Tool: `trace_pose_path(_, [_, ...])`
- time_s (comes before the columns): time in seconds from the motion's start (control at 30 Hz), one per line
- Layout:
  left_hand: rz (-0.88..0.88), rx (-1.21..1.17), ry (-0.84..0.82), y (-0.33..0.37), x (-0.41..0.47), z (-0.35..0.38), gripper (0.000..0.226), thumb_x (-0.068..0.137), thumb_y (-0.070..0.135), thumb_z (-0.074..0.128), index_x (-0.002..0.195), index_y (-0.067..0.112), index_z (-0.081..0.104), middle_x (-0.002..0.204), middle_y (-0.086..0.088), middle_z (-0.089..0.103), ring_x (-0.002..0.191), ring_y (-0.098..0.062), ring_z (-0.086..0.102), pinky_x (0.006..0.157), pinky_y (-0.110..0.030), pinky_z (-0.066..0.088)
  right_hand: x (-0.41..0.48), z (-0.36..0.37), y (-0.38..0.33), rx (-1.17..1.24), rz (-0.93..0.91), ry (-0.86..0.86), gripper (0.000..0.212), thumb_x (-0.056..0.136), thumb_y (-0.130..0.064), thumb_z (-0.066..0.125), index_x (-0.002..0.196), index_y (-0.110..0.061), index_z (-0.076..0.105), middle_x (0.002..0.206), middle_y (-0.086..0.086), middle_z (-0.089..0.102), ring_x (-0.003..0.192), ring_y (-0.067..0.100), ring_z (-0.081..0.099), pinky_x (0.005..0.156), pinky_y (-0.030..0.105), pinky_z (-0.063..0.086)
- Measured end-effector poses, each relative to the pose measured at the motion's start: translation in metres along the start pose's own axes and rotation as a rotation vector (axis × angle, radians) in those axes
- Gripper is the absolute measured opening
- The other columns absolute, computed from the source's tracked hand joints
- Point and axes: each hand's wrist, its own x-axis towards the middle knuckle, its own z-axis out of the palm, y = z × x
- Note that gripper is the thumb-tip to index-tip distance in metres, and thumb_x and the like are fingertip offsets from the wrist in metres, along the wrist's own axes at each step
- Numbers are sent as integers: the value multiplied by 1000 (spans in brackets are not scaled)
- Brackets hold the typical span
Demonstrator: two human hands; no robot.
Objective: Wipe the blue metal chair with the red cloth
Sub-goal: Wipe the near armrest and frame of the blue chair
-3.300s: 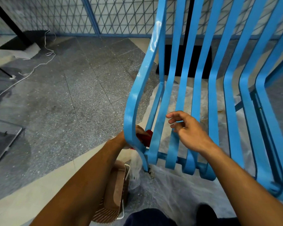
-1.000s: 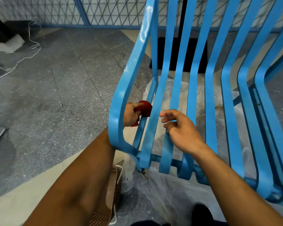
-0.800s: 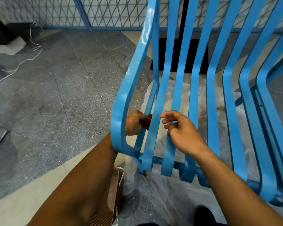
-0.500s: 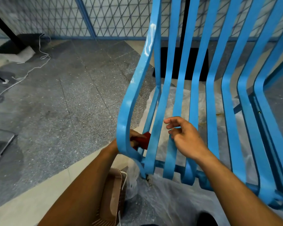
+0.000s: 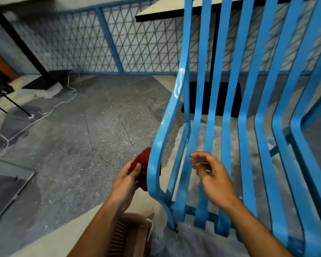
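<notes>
Blue metal chair: bright blue paint, built of flat parallel slats that run down the back, bend, and continue forward as the seat, meeting a low crossbar at the front. Stands upright. Glare patch on the outermost left slat.

Red cloth: bunched, pressed against the outer face of that left slat at its bend, gripped by the left hand; part hidden behind the slat.

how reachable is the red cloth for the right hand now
Probably not directly: the chair's outer rail stands between the right hand and the red cloth, which the left hand holds outside it.
</notes>
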Motion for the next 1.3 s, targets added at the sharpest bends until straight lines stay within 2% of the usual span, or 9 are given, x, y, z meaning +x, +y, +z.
trace_pose_path(0.2, [179, -278, 92, 86, -31, 23, 32, 104, 30, 46, 128, 22, 65, 118, -6, 74, 109, -24, 70, 84, -37, 54, -4, -1, -46, 267, -31, 0, 23, 98, -30, 53, 109, -26, 73, 107, -8, 75, 104, 5, 68, 99, 38, 54])
trace_pose_path(0.33, [396, 188, 177, 110, -43, 41, 19, 99, 25, 58, 112, 35, 67, 103, 14, 75, 97, -2, 70, 83, -20, 54, 1, 1, -62, 291, -36, -71, 43, 92, -53, 41, 115, -36, 72, 114, -13, 73, 111, 3, 65, 103, 38, 50])
trace_pose_path(0.4, [486, 584, 175, 109, -43, 52, 25, 96, 27, 64, 116, 41, 64, 116, 21, 65, 105, 4, 62, 93, -21, 52, 4, 2, -64, 276, -28, -109, 44, 94, -58, 36, 117, -42, 71, 117, -17, 71, 114, 1, 63, 105, 38, 47])
trace_pose_path(0.6, [464, 1091, 199, 115, -30, 87, 62, 98, 36, 55, 150, 52, 25, 154, 22, 37, 130, -12, 50, 111, -39, 43, 29, -6, -70, 268, -14, -93, 51, 94, -62, 31, 120, -39, 68, 120, -20, 70, 111, -6, 62, 108, 37, 46])
trace_pose_path(0.73, [478, 1114, 196, 127, -3, 94, 53, 99, 35, 55, 149, 44, 38, 151, 15, 46, 129, -16, 52, 110, -38, 43, 42, -6, -68, 284, -17, -64, 52, 92, -62, 32, 121, -38, 68, 119, -18, 70, 109, -6, 63, 107, 38, 47])
trace_pose_path(0.9, [490, 985, 192, 162, 35, 94, 29, 96, 28, 61, 123, 34, 68, 119, 10, 71, 109, -14, 65, 99, -39, 51, 37, -11, -63, 208, -13, -89, 58, 86, -70, 31, 126, -43, 63, 123, -24, 66, 114, -11, 58, 111, 33, 43])
trace_pose_path(1.1, [456, 819, 133, 189, 70, 105, 42, 100, 22, 56, 140, 33, 52, 133, 1, 62, 124, -22, 56, 107, -47, 47, 39, -24, -55, 176, -18, -39, 52, 89, -66, 33, 122, -42, 65, 121, -22, 68, 115, -6, 59, 110, 36, 44])
trace_pose_path(1.2, [374, 1030, -6, 184, 81, 112, 52, 102, 21, 52, 151, 31, 39, 144, -5, 50, 133, -27, 48, 113, -44, 40, 40, -27, -54, 186, -7, -10, 52, 88, -65, 34, 120, -40, 67, 118, -19, 69, 114, -4, 60, 108, 34, 46])
trace_pose_path(1.3, [439, 1159, 11, 175, 78, 115, 45, 102, 23, 53, 146, 27, 48, 141, -2, 49, 129, -25, 50, 112, -41, 40, 41, -28, -53, 180, 1, -19, 53, 88, -65, 34, 121, -39, 66, 120, -19, 68, 115, -4, 59, 108, 34, 46])
